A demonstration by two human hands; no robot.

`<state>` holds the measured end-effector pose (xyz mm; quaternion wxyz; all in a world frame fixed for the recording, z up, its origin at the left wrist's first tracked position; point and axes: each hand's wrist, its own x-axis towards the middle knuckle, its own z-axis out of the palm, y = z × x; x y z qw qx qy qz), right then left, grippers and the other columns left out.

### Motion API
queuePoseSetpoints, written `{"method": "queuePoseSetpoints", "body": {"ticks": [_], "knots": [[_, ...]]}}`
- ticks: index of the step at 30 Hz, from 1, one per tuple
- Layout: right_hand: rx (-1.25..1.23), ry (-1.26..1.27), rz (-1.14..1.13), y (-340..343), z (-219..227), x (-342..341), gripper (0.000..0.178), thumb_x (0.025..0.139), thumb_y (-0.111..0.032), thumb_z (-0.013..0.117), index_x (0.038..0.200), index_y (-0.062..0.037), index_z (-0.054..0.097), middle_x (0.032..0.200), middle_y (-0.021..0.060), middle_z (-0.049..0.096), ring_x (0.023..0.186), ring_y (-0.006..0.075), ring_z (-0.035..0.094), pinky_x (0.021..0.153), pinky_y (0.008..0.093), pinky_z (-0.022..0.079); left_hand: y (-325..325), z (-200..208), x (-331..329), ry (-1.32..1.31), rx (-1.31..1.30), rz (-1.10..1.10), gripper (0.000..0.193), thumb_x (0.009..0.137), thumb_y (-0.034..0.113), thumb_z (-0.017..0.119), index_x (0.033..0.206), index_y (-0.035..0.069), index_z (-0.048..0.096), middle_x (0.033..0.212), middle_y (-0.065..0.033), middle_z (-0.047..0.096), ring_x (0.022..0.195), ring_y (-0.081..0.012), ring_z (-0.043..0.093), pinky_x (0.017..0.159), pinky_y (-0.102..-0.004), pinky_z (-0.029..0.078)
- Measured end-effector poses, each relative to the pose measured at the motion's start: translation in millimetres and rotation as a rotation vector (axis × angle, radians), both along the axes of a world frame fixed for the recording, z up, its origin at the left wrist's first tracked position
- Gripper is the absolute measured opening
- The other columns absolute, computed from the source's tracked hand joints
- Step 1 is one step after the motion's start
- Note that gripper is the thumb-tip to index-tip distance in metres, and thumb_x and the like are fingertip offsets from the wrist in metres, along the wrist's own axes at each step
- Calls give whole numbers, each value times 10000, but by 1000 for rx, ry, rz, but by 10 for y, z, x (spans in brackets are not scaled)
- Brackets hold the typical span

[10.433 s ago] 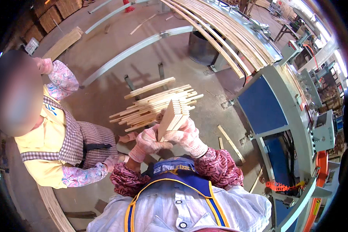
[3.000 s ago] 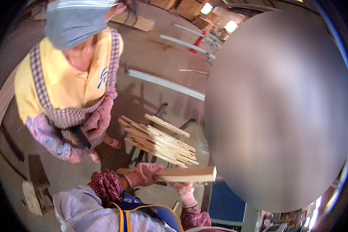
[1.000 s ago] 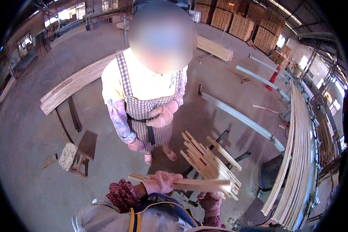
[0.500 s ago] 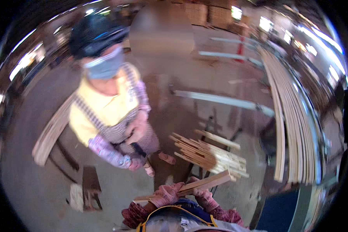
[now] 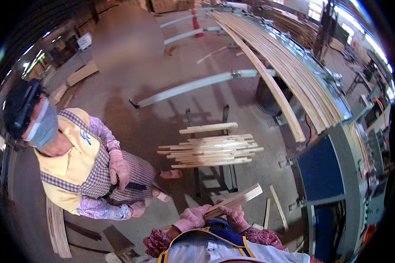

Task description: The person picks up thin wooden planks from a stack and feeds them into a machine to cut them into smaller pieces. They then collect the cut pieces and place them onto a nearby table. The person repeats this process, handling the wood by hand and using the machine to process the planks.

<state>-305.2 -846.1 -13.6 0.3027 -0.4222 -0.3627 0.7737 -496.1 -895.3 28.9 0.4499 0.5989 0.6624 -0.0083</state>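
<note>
Close to my body, both of my hands wear pink knitted gloves. A small bundle of pale wooden strips (image 5: 243, 197) lies slanted across them, its far end up to the right. My left hand (image 5: 193, 218) is closed around the strips near their lower left part. Further along, my right hand (image 5: 234, 217) grips the same strips from the right side, its fingers partly hidden by the wood. Beyond my hands, a loose pile of wooden sticks (image 5: 210, 151) rests on a dark metal stand (image 5: 226, 116).
To the left stands a person (image 5: 74, 162) with a mask, checked apron and gloves. Long boards (image 5: 285, 70) lie on a machine bed at the right, above a blue panel (image 5: 321, 171). Metal arms (image 5: 193, 88) reach over the floor. Loose sticks (image 5: 278, 208) lie right of my hands.
My view has swung to the right, so the person, stick pile and machine sit further left. Both hands still hold the wooden strips close to my body.
</note>
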Motion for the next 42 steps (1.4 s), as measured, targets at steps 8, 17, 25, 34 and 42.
{"method": "queuePoseSetpoints", "body": {"ticks": [8,17,25,34,42], "knots": [[202,-181,-411,-870,-147,-196,447,781,-208,790,1119,44,639,1019,123,685,922,203,651,823,319,532,-57,-240,-311,-56,48,-477,633,822,455,614,1380,207,446,1287,-126,595,1110,-321,617,885,-397,511],[180,-255,-610,-1766,79,-781,445,797,-286,752,1073,50,659,948,135,689,837,213,665,769,323,538,-600,-295,-769,-117,-7,-615,698,770,550,643,1362,231,454,1203,-106,645,1053,-313,646,878,-415,508],[133,-301,-686,-2084,215,-750,533,756,-316,754,1128,46,635,1029,149,669,927,240,645,804,352,533,-712,-134,-613,-121,-17,-696,726,758,531,664,1382,242,431,1200,-118,646,1076,-327,635,905,-441,498],[60,-274,-794,-2346,153,-476,443,740,-220,804,1076,30,658,982,119,682,877,203,654,760,329,545,-785,8,-308,-88,-96,-800,770,768,574,653,1420,258,393,1274,-113,608,1128,-330,605,955,-444,468],[59,-358,-757,-2335,277,-332,440,761,-209,796,1089,38,640,947,116,682,845,236,666,728,346,566,-825,-76,-191,-182,37,-785,686,784,526,647,1379,242,457,1168,-117,659,1035,-315,652,854,-422,526]]}}
